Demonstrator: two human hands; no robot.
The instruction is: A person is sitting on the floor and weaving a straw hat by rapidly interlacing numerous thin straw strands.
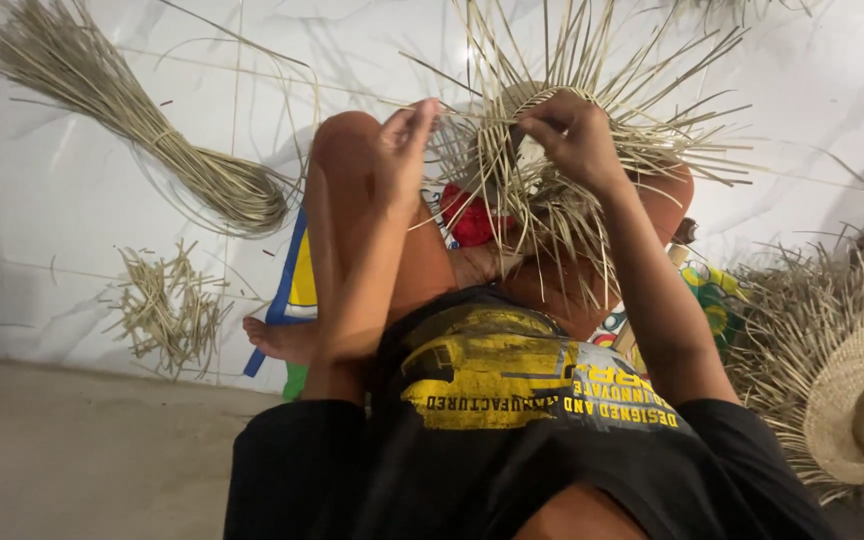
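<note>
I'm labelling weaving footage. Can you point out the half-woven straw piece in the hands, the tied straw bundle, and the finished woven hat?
Half-woven straw piece (512,185): head view, woven centre.
Tied pale straw bundle (167,140): head view, tied waist.
Finished woven straw hat (847,400): head view, brim.

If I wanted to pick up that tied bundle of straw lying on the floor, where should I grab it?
Probably at the bound waist of the straw bundle, where a tie cinches the stalks tight. Come from above, fingers wrapping across the stalks: it lies flat on the white floor, and both ends fan out loose, so they would likely slip or bend.

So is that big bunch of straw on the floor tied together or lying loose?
Tied. The straw bundle is cinched by a band near its middle, and its strands fan out at both ends on the white floor.
</note>
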